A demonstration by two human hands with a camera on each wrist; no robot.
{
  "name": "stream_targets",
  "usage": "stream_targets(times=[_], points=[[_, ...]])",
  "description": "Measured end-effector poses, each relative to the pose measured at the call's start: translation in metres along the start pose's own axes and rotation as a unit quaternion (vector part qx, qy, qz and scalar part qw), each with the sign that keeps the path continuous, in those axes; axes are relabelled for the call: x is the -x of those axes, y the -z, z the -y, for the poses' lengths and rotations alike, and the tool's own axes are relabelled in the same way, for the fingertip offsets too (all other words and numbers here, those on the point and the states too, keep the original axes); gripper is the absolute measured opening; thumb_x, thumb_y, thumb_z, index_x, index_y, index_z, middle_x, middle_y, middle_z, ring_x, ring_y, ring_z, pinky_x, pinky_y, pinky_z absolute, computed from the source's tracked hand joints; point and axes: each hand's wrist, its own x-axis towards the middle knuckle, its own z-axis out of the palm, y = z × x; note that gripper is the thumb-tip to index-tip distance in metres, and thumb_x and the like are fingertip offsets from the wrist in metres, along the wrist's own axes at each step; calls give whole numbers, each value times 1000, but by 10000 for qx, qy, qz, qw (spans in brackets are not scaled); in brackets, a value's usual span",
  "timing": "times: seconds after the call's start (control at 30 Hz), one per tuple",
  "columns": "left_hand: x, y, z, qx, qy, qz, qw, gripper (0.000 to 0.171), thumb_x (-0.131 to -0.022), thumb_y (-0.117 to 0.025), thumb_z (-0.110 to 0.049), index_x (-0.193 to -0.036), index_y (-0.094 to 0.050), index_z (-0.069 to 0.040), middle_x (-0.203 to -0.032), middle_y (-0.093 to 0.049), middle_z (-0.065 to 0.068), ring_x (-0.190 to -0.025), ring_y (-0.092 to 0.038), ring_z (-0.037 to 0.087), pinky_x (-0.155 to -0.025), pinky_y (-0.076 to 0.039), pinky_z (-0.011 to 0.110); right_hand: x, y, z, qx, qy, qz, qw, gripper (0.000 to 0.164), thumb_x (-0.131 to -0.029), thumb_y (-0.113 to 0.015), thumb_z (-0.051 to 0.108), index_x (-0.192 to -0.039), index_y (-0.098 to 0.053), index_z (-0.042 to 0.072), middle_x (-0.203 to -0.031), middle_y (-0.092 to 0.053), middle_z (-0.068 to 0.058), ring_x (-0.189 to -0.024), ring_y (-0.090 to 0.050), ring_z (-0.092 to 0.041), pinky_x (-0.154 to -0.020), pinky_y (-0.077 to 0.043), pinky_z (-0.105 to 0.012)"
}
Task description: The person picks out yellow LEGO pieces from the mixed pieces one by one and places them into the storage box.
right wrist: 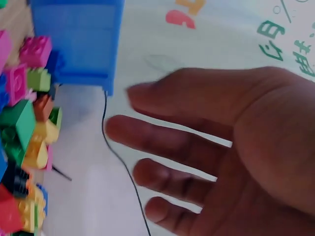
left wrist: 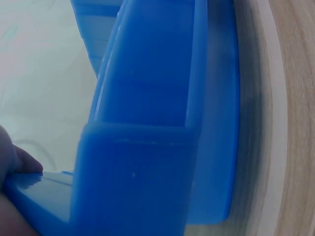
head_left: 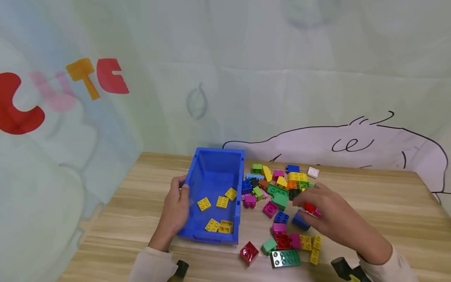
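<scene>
A blue plastic bin [head_left: 215,168] stands on the table with several yellow toy bricks [head_left: 222,202] on its floor. My left hand [head_left: 177,207] grips the bin's left wall, thumb over the rim; the left wrist view has the bin's wall [left wrist: 133,182] up close, with part of the hand at the left edge. Over the right side of a pile of mixed toy bricks [head_left: 280,199] hovers my right hand [head_left: 332,217]. Its fingers are apart and loosely bent with nothing between them in the right wrist view. A red brick [head_left: 309,207] shows beside the palm, below the hand.
Near the front lie a dark red brick [head_left: 249,253], a long green brick [head_left: 285,258] and yellow bricks [head_left: 315,250]. A white brick [head_left: 312,172] lies at the back of the pile. Behind the wooden table [head_left: 398,203] hangs a printed cloth [head_left: 282,98].
</scene>
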Motion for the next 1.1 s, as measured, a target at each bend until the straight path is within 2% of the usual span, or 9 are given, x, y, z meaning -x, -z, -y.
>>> stream_targets(times=[0.1, 0.27, 0.33, 0.5, 0.63, 0.8, 1.1], points=[[-1, 1, 1, 4, 13, 10, 10000, 38, -109, -30, -16, -143, -37, -2, -138, -50, 22, -119, -57, 39, -99, -45, 58, 4, 1, -7, 35, -140, 481, 9987, 20, -76, -86, 8, -87, -74, 20, -89, -72, 9, -87, -59, -16, -74, -58, -40], [-1, 2, 1, 19, -2, 9, 10000, 38, -109, -30, -17, -142, -37, -2, -138, -51, 22, -118, -58, 39, -97, -46, 57, 10, -4, -18, 331, -375, 800, 9955, 20, -72, -88, 7, -76, -73, 20, -75, -68, 11, -73, -51, -11, -62, -52, -30], [-1, 2, 1, 13, -11, 8, 10000, 38, -109, -30, -17, -142, -37, -2, -139, -50, 22, -119, -57, 39, -98, -46, 58, 12, -7, -22, 418, -607, 962, 9926, 20, -71, -89, 7, -74, -73, 20, -71, -66, 12, -70, -49, -11, -61, -49, -29], [-1, 3, 0, -41, -22, -8, 10000, 38, -109, -30, -17, -142, -37, -1, -139, -50, 22, -119, -57, 40, -98, -45, 58, 16, -16, -30, 638, -1068, 1604, 9792, 20, -69, -91, 14, -83, -78, 16, -79, -71, 8, -75, -53, -14, -69, -53, -37], [0, 4, 0, -82, -11, -26, 10000, 38, -109, -30, -18, -142, -38, -2, -138, -51, 21, -117, -58, 39, -97, -45, 57, 17, -26, -32, 969, -1062, 1979, 9696, 27, -67, -93, 22, -89, -79, 14, -88, -75, 3, -79, -56, -17, -76, -52, -45], [-1, 4, 0, -104, -10, -53, 9999, 37, -109, -30, -17, -142, -38, -2, -137, -52, 21, -115, -58, 39, -96, -45, 55, 17, -35, -33, 1186, -1156, 2211, 9611, 30, -65, -93, 28, -87, -78, 14, -87, -73, 3, -81, -55, -19, -79, -50, -49], [-1, 2, 1, -105, -55, -31, 9999, 37, -109, -30, -17, -141, -38, -2, -136, -52, 22, -116, -59, 39, -96, -46, 57, 18, -44, -36, 1173, -1191, 2257, 9597, 30, -65, -94, 25, -86, -77, 11, -81, -72, 2, -76, -57, -19, -73, -50, -45]])
